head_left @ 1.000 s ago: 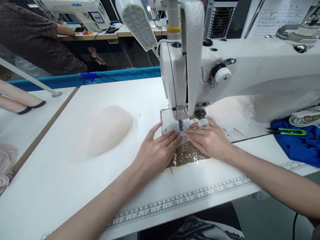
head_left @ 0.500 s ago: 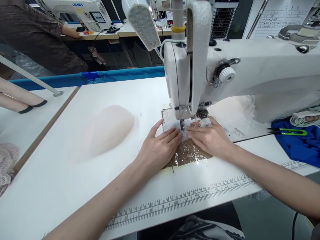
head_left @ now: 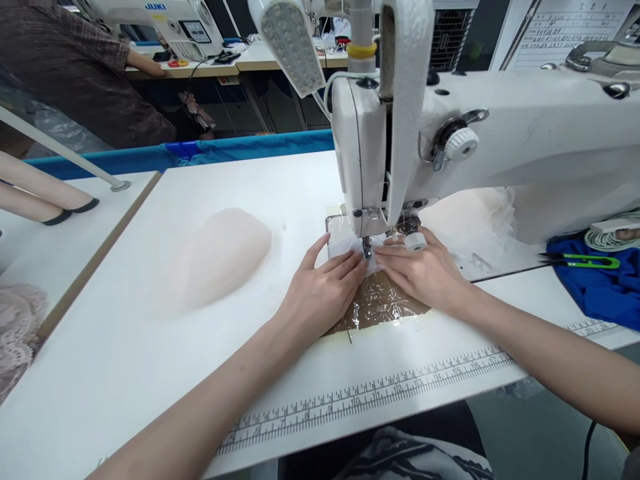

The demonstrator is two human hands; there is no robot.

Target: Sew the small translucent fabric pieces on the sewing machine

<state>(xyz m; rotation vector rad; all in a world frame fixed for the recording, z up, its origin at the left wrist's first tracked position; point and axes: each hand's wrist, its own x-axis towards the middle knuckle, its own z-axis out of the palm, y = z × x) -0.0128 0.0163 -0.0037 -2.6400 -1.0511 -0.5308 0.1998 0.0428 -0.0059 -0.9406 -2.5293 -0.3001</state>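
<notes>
A small piece of sheer white fabric (head_left: 372,267) lies under the presser foot (head_left: 367,248) of a white sewing machine (head_left: 353,147). To the left of the foot, my left hand (head_left: 325,288) rests flat, fingertips on the fabric and thumb spread away. My right hand (head_left: 423,270) lies opposite, its stretched fingers touching the fabric's right side. Some of its fingertips are hidden behind the white knob below the machine head. Beneath both hands is a brown plate (head_left: 385,300) covered with shiny clear film.
A pale sheer cup-shaped piece (head_left: 227,257) lies on the white table (head_left: 150,373) to the left. More sheer pieces (head_left: 470,223) sit under the machine arm. Green thread snips (head_left: 590,261) rest on blue cloth (head_left: 600,287) at right. Lace (head_left: 20,333) lies far left; a person (head_left: 75,73) is behind.
The view has shifted slightly, so most things appear a little farther right. Both hands stay beside the presser foot with their fingers on the fabric.
</notes>
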